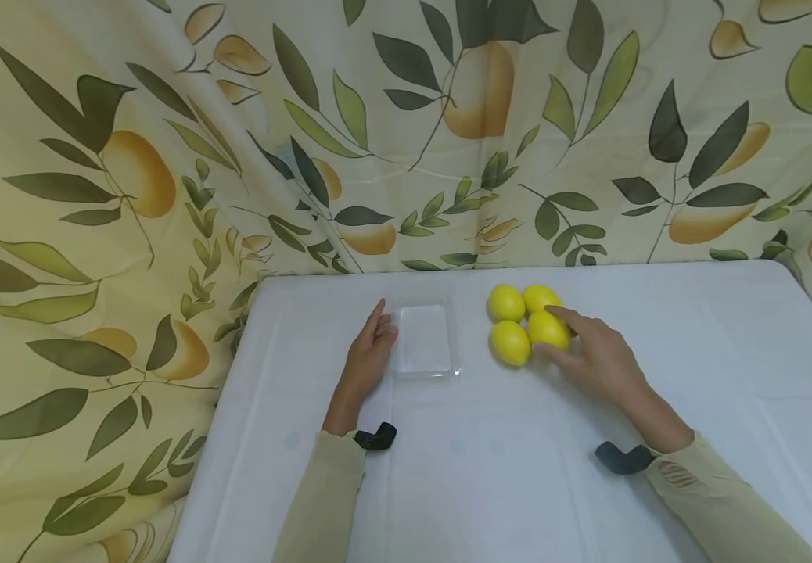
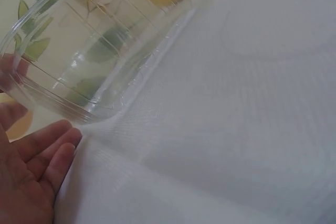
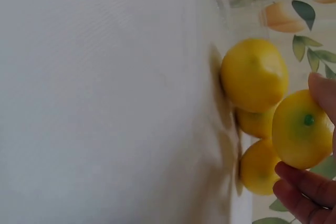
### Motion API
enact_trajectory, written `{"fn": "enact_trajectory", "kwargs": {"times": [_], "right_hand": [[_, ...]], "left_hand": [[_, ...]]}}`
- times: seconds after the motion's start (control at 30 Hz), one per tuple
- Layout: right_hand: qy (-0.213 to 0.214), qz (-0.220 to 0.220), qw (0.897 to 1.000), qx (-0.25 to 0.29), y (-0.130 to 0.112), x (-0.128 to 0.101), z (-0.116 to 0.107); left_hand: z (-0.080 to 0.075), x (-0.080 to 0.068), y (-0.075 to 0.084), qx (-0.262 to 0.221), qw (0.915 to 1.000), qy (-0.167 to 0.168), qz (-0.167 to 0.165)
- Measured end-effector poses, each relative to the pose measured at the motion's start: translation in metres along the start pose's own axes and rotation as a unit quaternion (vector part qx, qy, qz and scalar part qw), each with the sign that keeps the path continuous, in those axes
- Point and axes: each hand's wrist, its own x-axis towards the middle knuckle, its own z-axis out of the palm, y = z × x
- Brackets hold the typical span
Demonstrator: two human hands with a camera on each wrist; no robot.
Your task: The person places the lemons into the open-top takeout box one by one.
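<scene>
Several yellow lemons (image 1: 510, 342) lie bunched together on the white table (image 1: 490, 469), right of centre. My right hand (image 1: 555, 336) grips the near-right lemon (image 1: 545, 327) between thumb and fingers. In the right wrist view that lemon (image 3: 294, 129) sits in my right hand (image 3: 315, 135), with the other lemons (image 3: 253, 74) touching it. An empty clear plastic tray (image 1: 423, 340) stands left of the lemons. My left hand (image 1: 378, 332) lies flat beside the tray's left wall with its fingers straight. The left wrist view shows the tray (image 2: 100, 45) just above my left hand (image 2: 37, 156).
A leaf-and-fruit patterned cloth (image 1: 131, 172) hangs behind the table and drapes down on the left. The table's left edge (image 1: 216, 438) runs close to my left forearm. Bare white tabletop lies in front of both hands and far right.
</scene>
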Motion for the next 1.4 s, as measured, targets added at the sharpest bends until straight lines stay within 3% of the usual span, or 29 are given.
{"fn": "enact_trajectory", "kwargs": {"times": [0.37,1.4], "right_hand": [[0.041,-0.043,0.998,0.027,-0.025,0.019,0.002],[0.022,-0.096,0.992,0.083,-0.103,0.069,0.032]], "left_hand": [[0.001,0.000,0.001,0.006,1.0000,0.003,0.001],[0.002,0.002,0.001,0.017,0.9998,0.004,-0.012]]}}
